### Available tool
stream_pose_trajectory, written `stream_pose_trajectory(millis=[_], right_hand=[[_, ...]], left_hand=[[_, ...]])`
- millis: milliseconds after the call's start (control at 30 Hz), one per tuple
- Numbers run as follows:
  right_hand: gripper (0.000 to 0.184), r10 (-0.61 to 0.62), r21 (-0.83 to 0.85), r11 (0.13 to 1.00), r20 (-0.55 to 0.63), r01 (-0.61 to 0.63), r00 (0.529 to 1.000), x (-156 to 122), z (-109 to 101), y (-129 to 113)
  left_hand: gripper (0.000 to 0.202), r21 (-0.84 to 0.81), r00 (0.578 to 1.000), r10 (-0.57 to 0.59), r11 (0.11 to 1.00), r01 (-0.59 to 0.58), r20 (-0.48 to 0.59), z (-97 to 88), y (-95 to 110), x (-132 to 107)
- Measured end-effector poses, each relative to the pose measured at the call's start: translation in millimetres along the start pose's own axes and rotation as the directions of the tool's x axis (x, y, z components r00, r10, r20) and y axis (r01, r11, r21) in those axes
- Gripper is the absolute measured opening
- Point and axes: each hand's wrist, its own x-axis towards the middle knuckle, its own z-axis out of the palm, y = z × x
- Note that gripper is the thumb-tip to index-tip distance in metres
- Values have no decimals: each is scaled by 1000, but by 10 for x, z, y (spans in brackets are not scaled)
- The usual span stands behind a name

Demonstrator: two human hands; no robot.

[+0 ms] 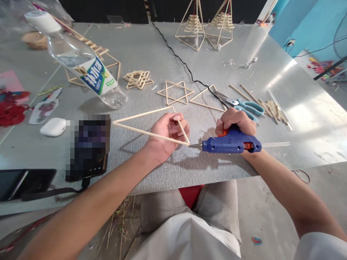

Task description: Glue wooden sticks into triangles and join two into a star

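My left hand (171,129) is closed on a triangle of thin wooden sticks (143,132), pinching its short right side and keeping it raised over the table. In my right hand (237,122) is a blue hot glue gun (230,143), its orange trigger under my fingers and a clear glue stick (276,144) poking out the back. The gun's metal nozzle meets the triangle's near right corner. Just beyond my right hand lie blue-handled scissors (244,105). Another stick triangle (207,106) rests on the table, partly under the scissors and a cord.
A six-pointed stick star (176,92) and a stacked stick piece (138,79) lie ahead. At left stand a plastic bottle (81,68), a phone (88,148) and a white case (53,126). Short sticks (272,110) lie right. A black cord (176,56) crosses the table (151,173).
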Motion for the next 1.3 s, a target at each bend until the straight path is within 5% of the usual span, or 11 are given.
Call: stream_pose_trajectory(millis=[133,333,500,833,1000,1167,1300], right_hand=[[23,-27,55,998,15,26,1000,31,53,-82],[34,-38,-78,997,-264,18,964,112,106,-81],[36,194,15,977,-470,-212,861,136,-23,135],[31,400,91,889,-629,-448,666,243,-23,178],[31,436,-48,824,-585,-565,685,203,-42,107],[36,382,-290,777,-488,-558,785,185,-111,199],[41,416,-256,783,-463,-567,783,202,-172,271]], left_hand=[[36,14,1000,-8,1000,8,1,-6,-1,16],[40,71,1000,9,997,-9,-2,7,-8,15],[40,87,1000,22,996,-22,3,1,-12,13],[47,207,979,120,966,-154,167,-76,-45,32],[44,304,944,155,921,-245,291,-161,-68,72],[44,400,909,129,867,-298,397,-202,-71,53],[44,486,870,36,817,-308,491,-176,-37,-22]])
